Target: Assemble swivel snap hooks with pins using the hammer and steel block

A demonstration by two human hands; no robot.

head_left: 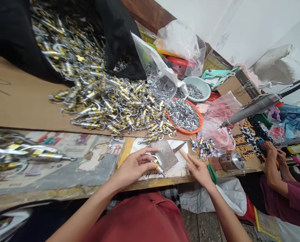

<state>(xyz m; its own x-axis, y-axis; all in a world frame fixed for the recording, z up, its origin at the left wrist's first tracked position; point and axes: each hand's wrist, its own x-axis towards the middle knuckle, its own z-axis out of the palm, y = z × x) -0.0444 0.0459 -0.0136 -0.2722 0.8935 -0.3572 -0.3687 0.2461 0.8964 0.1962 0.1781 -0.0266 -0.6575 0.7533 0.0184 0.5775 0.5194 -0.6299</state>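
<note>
My left hand (pixel 133 166) pinches a small metal padlock (pixel 157 164) with a curved shackle, resting it on a grey metal plate (pixel 166 154) at the table's front edge. My right hand (pixel 199 171) is closed round the wooden handle of a pointed tool (pixel 181 150), whose metal tip lies on the plate's right edge. A big heap of silver and brass padlocks (pixel 107 97) spills from a black bag (pixel 119 37) just beyond the plate.
An orange dish (pixel 199 126) and a pale bowl (pixel 205 88) hold small metal parts. Clear plastic bags (pixel 180 40), an electric screwdriver (pixel 255 107) and a small steel pot (pixel 232 162) lie to the right. Another person's hands (pixel 274 153) work at far right. Cardboard (pixel 19 97) covers the left.
</note>
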